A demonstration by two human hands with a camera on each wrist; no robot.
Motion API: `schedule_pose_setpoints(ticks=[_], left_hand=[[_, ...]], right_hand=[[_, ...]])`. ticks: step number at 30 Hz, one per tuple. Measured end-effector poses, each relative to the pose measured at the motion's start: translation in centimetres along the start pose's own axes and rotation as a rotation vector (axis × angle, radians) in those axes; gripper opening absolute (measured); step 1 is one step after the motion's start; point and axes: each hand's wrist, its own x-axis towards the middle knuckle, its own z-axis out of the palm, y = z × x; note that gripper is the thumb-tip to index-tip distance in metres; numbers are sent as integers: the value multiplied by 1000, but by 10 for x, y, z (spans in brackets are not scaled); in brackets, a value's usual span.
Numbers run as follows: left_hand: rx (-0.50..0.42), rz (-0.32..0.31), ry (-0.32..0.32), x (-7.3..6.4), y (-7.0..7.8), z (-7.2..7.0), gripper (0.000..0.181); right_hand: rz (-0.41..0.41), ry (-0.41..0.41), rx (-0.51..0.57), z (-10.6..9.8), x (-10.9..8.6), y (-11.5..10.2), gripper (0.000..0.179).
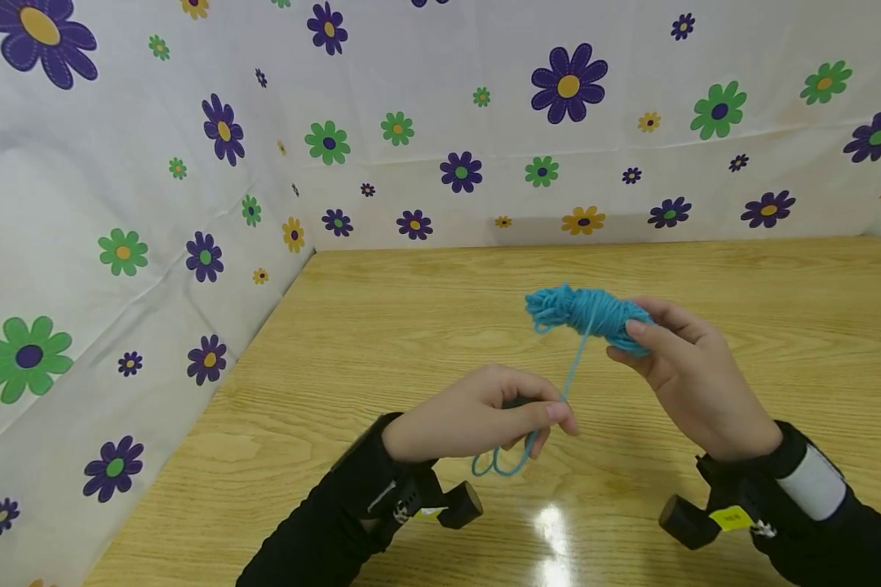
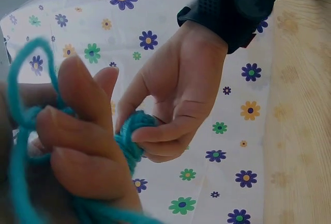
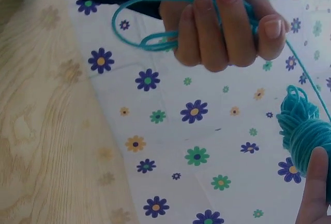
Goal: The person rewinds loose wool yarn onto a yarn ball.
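A wound bundle of blue yarn (image 1: 595, 314) is held at its right end by my right hand (image 1: 693, 379), thumb in front and fingers behind. Loose loops stick out of the bundle's left end. From its middle a single strand (image 1: 576, 365) runs taut down to my left hand (image 1: 495, 412), whose curled fingers and thumb grip the yarn. Loops of slack yarn (image 1: 510, 471) hang below that hand. The right wrist view shows the left fingers (image 3: 238, 27) curled over the strand, with a loop (image 3: 116, 19) out to the side.
Both hands are above a wooden table (image 1: 382, 326). A white cloth with printed flowers (image 1: 411, 81) stands behind the table and along its left side. Each wrist wears a black strap with a small camera (image 1: 461, 504).
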Motion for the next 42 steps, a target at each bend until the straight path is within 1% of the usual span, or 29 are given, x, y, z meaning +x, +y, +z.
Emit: schedule_pose_setpoints(ticks=[3,6,8,12,15,19,22,26,29,34,38,42], left_hand=[[10,-1,-8,1,-2,0,24],[14,-6,-13,2,-3,0,23],[14,-15,-17,3,-4,0,23],[15,-26,-23,5,-7,0,23],[7,-23,-22,6,-9,-2,23],[-22,-25,-7,7,-11,-4,23],[-37,-27,11,6,-11,-6,24],[-59,-9,37,4,-11,-8,23],[-91,3,56,3,-12,-10,23],[-148,24,81,3,-12,-12,24],[-215,45,95,2,-11,-14,24],[-260,49,117,1,-9,-15,25]], right_hand=[[39,0,86,0,0,-2,25],[71,-8,134,1,-1,-4,25],[93,-32,185,1,-2,-6,26],[140,-133,407,1,-4,-7,29],[184,-206,560,0,-5,-8,31],[228,-263,625,-1,-6,-9,31],[249,-341,646,-1,-5,-9,30],[274,-480,627,-2,-3,-9,26],[281,-557,554,-3,-3,-8,27],[268,-626,418,-5,0,-6,28],[271,-659,343,-8,1,-4,29],[241,-687,220,-12,1,-2,28]])
